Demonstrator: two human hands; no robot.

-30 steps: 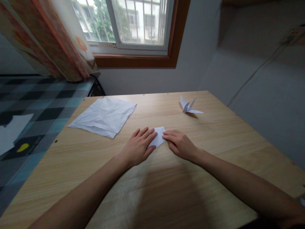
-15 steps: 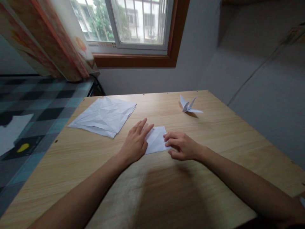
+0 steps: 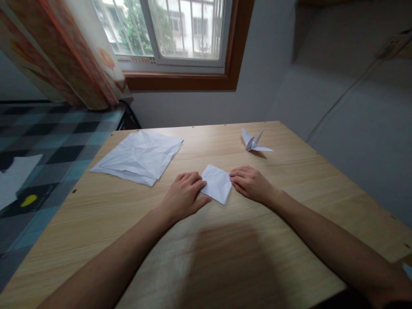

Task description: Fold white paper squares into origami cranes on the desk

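A small folded square of white paper lies turned cornerwise on the wooden table, with crease lines across it. At its left corner, the fingertips of my left hand rest on the paper, the thumb stretched apart near the lower edge. My right hand has its fingers pressed together at the paper's right corner; its thumb is mostly hidden below them. Beyond my right hand stands a folded white paper crane.
Several creased white paper sheets are stacked at the table's far left. Past the left edge, a checked cloth carries another white paper and a dark item with a yellow spot. A window and wall stand behind.
The folded paper has been turned so a corner points away from me. My left hand has come off its top, drawing its fingers in, and my right fingers have closed together at the right corner.
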